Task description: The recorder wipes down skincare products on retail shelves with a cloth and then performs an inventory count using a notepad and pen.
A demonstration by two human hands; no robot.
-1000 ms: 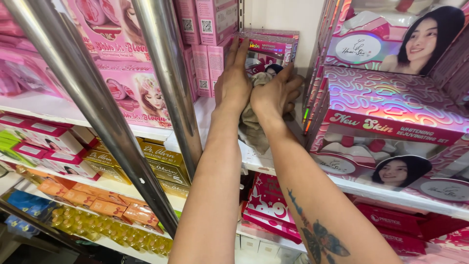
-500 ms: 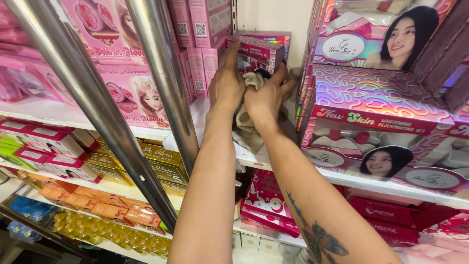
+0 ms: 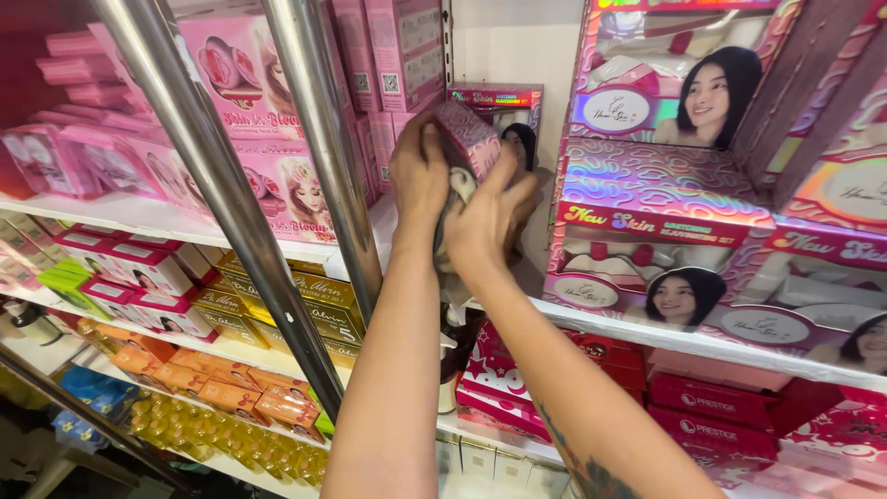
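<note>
Your left hand (image 3: 420, 176) is wrapped around the near end of a small pink box (image 3: 469, 137), fingers curled over its top edge, so it is closed on the box and lifts it clear of the shelf (image 3: 647, 333). Your right hand (image 3: 490, 217) sits just below and to the right of the box, pressing a grey cloth (image 3: 453, 208) against the box's underside; its fingers are bunched on the cloth, whose loose tail hangs down below the box, between your wrists.

The box is tilted, one corner up, held out in front of the shelf rather than resting on it. Behind the box, against the back wall, a second box of the same kind (image 3: 499, 106) stands upright. Right of the box, a stack of large shiny gift sets (image 3: 656, 199) sits with its near edge at the lip of the shelf. Left of the box runs a steel post (image 3: 323, 139), with rows of pink cartons (image 3: 388, 55) beyond it.

The likely trouble is the grip: you hold the box by one end only, so a hard wipe from below could twist it out of your fingers and drop it onto the lower shelves. Your right elbow also passes close to the gift sets, and a sideways swing could nudge the stack off the lip. The hanging cloth tail could snag something on the shelf.
</note>
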